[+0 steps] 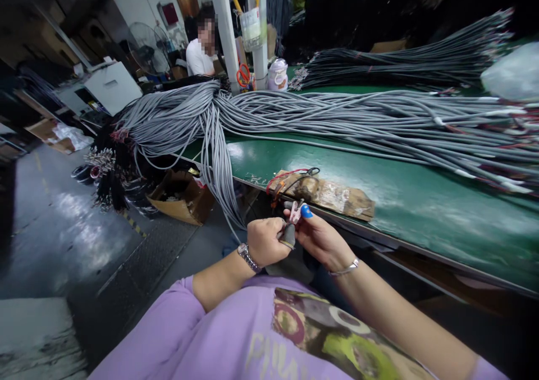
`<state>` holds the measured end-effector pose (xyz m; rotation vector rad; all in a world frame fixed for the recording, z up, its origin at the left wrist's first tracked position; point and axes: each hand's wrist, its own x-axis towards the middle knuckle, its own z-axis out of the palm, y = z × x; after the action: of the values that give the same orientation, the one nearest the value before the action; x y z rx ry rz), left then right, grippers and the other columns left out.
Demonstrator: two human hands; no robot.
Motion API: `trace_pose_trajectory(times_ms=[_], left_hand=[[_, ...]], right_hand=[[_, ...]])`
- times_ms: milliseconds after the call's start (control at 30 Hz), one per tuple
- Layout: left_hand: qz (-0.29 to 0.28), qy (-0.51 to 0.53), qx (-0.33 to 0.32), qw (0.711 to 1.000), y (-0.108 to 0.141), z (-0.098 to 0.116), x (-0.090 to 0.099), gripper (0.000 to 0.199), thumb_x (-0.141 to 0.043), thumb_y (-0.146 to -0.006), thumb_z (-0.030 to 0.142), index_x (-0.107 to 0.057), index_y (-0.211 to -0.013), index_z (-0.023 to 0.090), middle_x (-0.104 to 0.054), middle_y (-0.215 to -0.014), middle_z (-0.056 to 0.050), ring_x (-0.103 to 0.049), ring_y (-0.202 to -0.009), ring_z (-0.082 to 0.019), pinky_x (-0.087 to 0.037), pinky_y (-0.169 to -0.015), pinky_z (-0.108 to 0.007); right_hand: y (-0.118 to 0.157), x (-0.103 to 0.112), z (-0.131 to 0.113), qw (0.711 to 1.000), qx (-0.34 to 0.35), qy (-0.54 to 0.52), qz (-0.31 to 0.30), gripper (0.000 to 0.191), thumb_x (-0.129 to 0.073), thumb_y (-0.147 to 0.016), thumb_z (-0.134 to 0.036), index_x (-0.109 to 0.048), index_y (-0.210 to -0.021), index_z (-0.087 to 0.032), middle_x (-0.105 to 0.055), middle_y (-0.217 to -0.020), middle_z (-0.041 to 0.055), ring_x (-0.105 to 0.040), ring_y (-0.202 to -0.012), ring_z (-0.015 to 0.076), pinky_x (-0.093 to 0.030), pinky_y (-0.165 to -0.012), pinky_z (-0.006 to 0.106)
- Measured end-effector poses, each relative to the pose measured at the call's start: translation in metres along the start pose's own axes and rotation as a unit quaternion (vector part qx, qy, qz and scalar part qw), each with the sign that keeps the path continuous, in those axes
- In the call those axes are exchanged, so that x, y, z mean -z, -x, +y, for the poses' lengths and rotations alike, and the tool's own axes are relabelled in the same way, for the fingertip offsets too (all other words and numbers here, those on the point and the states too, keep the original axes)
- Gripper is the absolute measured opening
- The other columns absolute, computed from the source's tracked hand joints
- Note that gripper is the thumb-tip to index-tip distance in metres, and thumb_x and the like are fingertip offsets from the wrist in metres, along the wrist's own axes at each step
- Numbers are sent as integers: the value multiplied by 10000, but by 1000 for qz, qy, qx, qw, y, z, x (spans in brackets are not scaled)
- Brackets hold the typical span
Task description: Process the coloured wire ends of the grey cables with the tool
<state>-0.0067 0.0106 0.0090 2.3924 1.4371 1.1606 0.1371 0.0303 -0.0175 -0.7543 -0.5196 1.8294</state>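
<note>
My left hand (pixel 266 241), with a watch on its wrist and grey covering on a fingertip, is closed at the table's front edge. Whatever lies inside its fist is hidden. Against it, my right hand (pixel 322 238), with blue wrapping on one fingertip, pinches a small pinkish-white piece (pixel 295 213) too small to identify. Just beyond the fingers, a taped cardboard-covered block (pixel 337 196) lies on the green table (pixel 404 200), with a red wire (pixel 290 172) and dark leads at its left end. Grey cables (pixel 217 161) droop over the edge left of my hands.
A long bundle of grey cables (pixel 328 113) crosses the table, with darker cables (pixel 404 60) behind. Scissors (pixel 243 75) and a lilac container (pixel 278 74) stand by a white post (pixel 225 26). A cardboard box (pixel 181 197) sits below left. A person (pixel 200 54) is farther back.
</note>
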Motion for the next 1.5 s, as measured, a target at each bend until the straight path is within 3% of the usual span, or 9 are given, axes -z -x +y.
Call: trace_pose_trajectory(times_ms=[200, 667, 833, 1067, 1333, 1500], left_hand=[[-25, 56, 54, 997, -3, -1, 1, 225, -574, -757, 251, -468, -566, 196, -484, -513, 12, -402, -472, -101, -274, -501, -241], [-77, 215, 169, 959, -3, -9, -9, 261, -616, -786, 394, -596, -686, 154, -524, -570, 15, -427, -532, -91, -349, -503, -199], [-80, 263, 173, 946, -4, -10, -10, 259, -607, -791, 382, -603, -687, 144, -519, -565, 23, -403, -501, -77, -339, -482, -195], [-76, 319, 174, 929, 0, -9, -9, 266, -614, -797, 412, -661, -811, 151, -643, -706, -21, -541, -615, -116, -439, -574, -214], [-57, 385, 234, 891, 11, -5, -1, 383, -646, -758, 523, -583, -704, 149, -530, -547, 21, -436, -475, -71, -376, -464, -196], [-76, 413, 291, 860, 20, -2, 2, 464, -635, -725, 613, -548, -692, 158, -467, -473, 48, -390, -388, -59, -321, -384, -193]], right_hand=[[-2, 2, 2, 1000, 3, -3, -10, 347, -810, -649, -496, -717, -870, -245, -756, -841, 16, -676, -905, 218, -501, -819, 354], [-3, 1, 3, 1000, 1, -3, -4, 341, -794, -672, -493, -718, -881, -235, -753, -886, 32, -671, -927, 219, -495, -846, 357], [-2, 1, 3, 1000, -1, -4, -3, 349, -802, -651, -504, -720, -847, -227, -741, -823, 22, -664, -827, 204, -504, -771, 335], [-2, 3, 2, 1000, 5, 2, 14, 244, -806, -677, -430, -684, -750, -231, -664, -656, -30, -584, -626, 130, -483, -665, 275], [3, 9, 2, 1000, -9, 15, 14, 346, -717, -728, -566, -689, -747, -221, -677, -704, 9, -586, -623, 134, -505, -630, 275], [25, 11, 9, 996, -52, 35, -65, 302, -824, -643, -424, -725, -822, -202, -682, -763, 24, -570, -649, 129, -495, -633, 268]])
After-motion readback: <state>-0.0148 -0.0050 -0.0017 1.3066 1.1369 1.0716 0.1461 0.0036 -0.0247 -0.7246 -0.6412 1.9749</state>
